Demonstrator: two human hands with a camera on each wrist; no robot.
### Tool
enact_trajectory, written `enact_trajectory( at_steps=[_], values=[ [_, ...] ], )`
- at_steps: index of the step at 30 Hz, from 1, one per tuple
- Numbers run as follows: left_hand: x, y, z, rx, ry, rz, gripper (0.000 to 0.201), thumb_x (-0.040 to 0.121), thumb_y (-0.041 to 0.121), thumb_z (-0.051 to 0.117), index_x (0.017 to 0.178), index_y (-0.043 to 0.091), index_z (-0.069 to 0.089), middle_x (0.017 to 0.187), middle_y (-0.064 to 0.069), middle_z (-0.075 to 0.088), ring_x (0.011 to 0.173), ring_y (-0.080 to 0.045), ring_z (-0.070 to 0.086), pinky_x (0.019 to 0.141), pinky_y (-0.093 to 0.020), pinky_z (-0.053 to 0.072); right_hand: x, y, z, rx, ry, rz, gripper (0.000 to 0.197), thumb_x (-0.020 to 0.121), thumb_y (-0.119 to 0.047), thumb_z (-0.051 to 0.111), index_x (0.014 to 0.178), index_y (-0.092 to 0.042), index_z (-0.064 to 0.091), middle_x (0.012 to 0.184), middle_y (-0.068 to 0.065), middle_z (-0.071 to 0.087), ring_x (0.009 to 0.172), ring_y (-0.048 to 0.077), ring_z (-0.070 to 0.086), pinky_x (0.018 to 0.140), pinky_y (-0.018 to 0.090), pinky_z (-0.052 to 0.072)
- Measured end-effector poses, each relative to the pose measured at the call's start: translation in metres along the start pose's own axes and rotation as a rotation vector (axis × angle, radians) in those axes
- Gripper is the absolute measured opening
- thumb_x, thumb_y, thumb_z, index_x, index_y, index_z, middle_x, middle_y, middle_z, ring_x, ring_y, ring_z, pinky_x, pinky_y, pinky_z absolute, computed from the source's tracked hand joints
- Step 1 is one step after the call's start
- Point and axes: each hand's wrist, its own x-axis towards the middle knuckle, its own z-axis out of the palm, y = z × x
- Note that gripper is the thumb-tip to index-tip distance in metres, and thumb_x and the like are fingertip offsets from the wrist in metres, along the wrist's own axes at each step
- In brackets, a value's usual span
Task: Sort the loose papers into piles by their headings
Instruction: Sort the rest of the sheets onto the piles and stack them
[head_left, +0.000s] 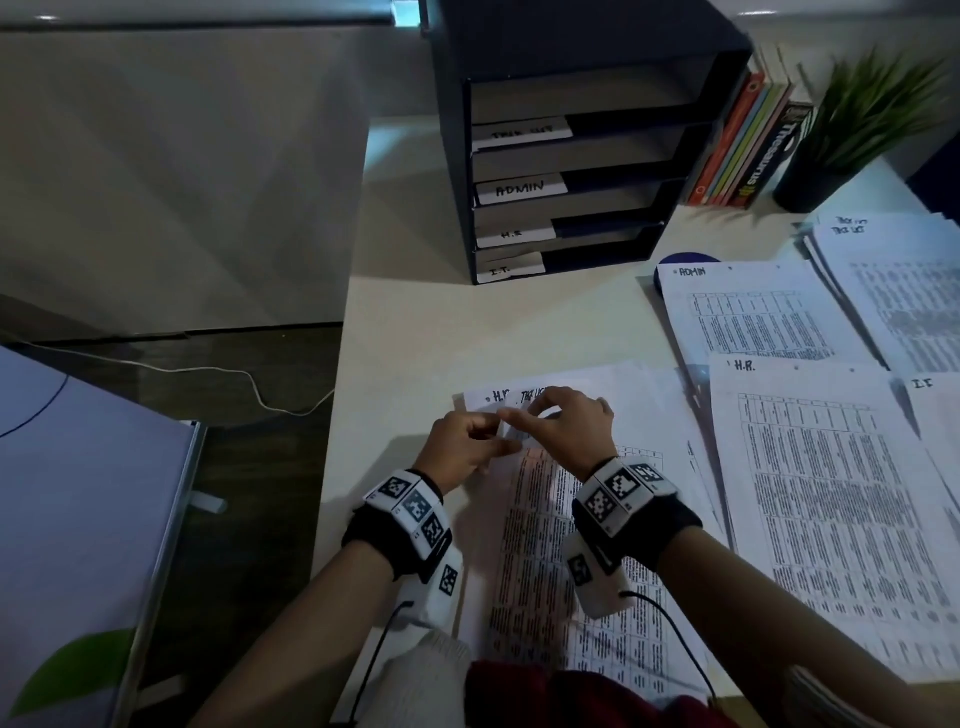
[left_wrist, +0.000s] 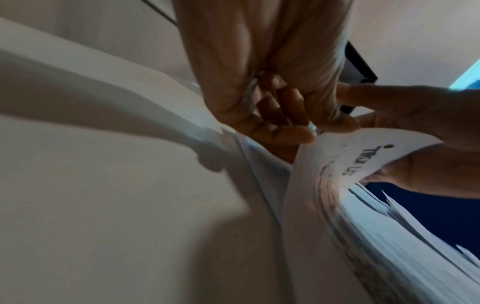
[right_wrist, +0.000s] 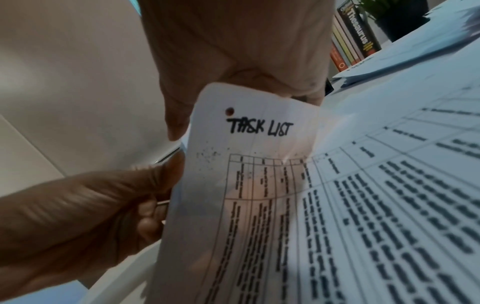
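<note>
Head view, left to right. A white cable (head_left: 228, 375) is lying on the dark floor beside the pale surface (head_left: 467, 322). At the back of the surface a dark sorter (head_left: 587, 156) is standing, its four shelves carrying labels, of which ADMIN, H.R and I.T. are readable.

Near the front edge, the left hand (head_left: 460, 449) is working at the top left corner of the loose stack (head_left: 566, 571); its fingers (left_wrist: 280, 133) are curled and pinching the upper edge of a curled sheet (right_wrist: 249, 164). The right hand (head_left: 563, 423), touching the left, is reaching over the same corner, its fingers (right_wrist: 176, 115) bent and gripping the top of that sheet, thumb on one face and fingers behind. In the right wrist view the sheet is reading TASK LIST beside a punched hole, above a printed table. The lifted corner is bowing up from the stack while the rest of the sheet is lying on it. A sheet headed H.R is showing just beneath.

To the right, four sorted piles are lying flat: the ADMIN pile (head_left: 753, 317) behind, the H.R. pile (head_left: 831, 493) in front of it and overlapping it, the TASK LIST pile (head_left: 898, 291) at the far right, and the I.T. pile (head_left: 935, 410) at the frame edge.

Behind the piles, books (head_left: 743, 140) are leaning against the sorter, one spine reading Thesaurus, and a potted plant (head_left: 852, 130) is standing just beside them.
</note>
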Motion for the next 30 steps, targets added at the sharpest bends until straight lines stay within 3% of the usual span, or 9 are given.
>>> enact_trajectory(
  at_steps=[4,6,9,13,16,19,23,27,30],
  values=[
    [0.0,0.0,0.003,0.057,0.004,0.014,0.028,0.088,0.029,0.058,0.063,0.016,0.063,0.056,-0.006,0.048,0.049,-0.015,0.041,0.053,-0.024,0.034,0.0,-0.003,0.001,-0.029,0.02,0.021,0.039,0.079,-0.061,0.056,0.073,-0.022,0.059,0.083,-0.014,0.055,0.088,0.009,0.056,0.109,0.047,0.019],
    [0.0,-0.003,0.002,0.074,0.002,0.033,0.034,0.091,0.03,0.053,0.065,0.01,0.064,0.06,-0.014,0.053,0.048,-0.011,0.044,0.056,-0.025,0.035,0.002,-0.002,0.001,0.02,0.022,0.031,0.037,0.082,-0.058,0.055,0.073,-0.022,0.059,0.084,-0.013,0.056,0.088,0.011,0.057,0.108,0.048,0.02],
    [0.001,-0.007,0.0,0.005,0.025,0.028,0.018,0.09,0.017,0.057,0.094,0.007,0.071,0.092,-0.009,0.07,0.044,0.008,0.05,0.052,-0.012,0.04,0.003,0.002,0.002,0.073,0.005,0.036,0.034,0.084,-0.054,0.055,0.076,-0.022,0.061,0.083,-0.011,0.058,0.078,0.007,0.052,0.108,0.047,0.023],
    [0.004,-0.01,0.002,-0.105,0.033,-0.002,0.035,0.086,0.008,0.06,0.12,0.001,0.057,0.104,0.001,0.062,0.062,0.012,0.06,0.05,-0.009,0.043,0.005,0.004,0.003,0.121,-0.017,0.015,0.035,0.085,-0.053,0.056,0.079,-0.019,0.065,0.074,-0.011,0.057,0.072,0.006,0.052,0.099,0.039,0.033],
    [0.005,-0.011,0.002,-0.159,0.068,-0.066,0.035,0.085,0.011,0.062,0.118,0.0,0.06,0.082,-0.003,0.068,0.05,0.005,0.054,0.047,-0.012,0.042,0.006,0.009,0.004,0.155,-0.024,-0.025,0.024,0.09,-0.031,0.057,0.067,-0.024,0.051,0.057,-0.015,0.046,0.056,-0.001,0.043,0.077,0.033,0.031],
    [0.005,-0.011,0.004,-0.189,0.094,-0.087,0.031,0.086,0.009,0.061,0.115,-0.001,0.061,0.054,0.009,0.061,0.042,0.005,0.047,0.045,-0.009,0.038,0.006,0.015,0.006,0.181,-0.03,-0.063,0.028,0.09,-0.025,0.057,0.064,-0.022,0.049,0.054,-0.016,0.044,0.054,-0.005,0.038,0.07,0.029,0.031],
    [0.003,-0.006,0.008,-0.172,0.095,-0.026,0.037,0.079,0.008,0.068,0.115,0.003,0.062,0.104,-0.005,0.068,0.088,-0.004,0.064,0.078,-0.012,0.05,0.005,0.019,0.009,0.249,0.001,-0.08,0.028,0.089,-0.027,0.06,0.063,-0.02,0.054,0.052,-0.014,0.046,0.054,0.0,0.042,0.065,0.027,0.031],
    [-0.002,0.003,0.011,-0.153,0.188,0.05,0.033,0.075,0.003,0.072,0.107,0.003,0.066,0.096,-0.006,0.069,0.078,-0.004,0.066,0.08,-0.02,0.054,0.004,0.016,0.007,0.403,0.007,-0.084,0.026,0.086,-0.021,0.064,0.068,-0.004,0.066,0.056,0.001,0.054,0.053,0.014,0.046,0.058,0.025,0.036],
    [-0.005,0.009,0.014,-0.119,0.2,0.107,0.031,0.075,0.001,0.071,0.105,0.005,0.066,0.09,-0.002,0.069,0.075,-0.002,0.066,0.075,-0.016,0.054,0.002,0.012,0.004,0.621,-0.001,-0.047,0.021,0.083,-0.015,0.067,0.063,-0.007,0.066,0.059,0.005,0.059,0.058,0.016,0.052,0.06,0.026,0.042]
  ],
)
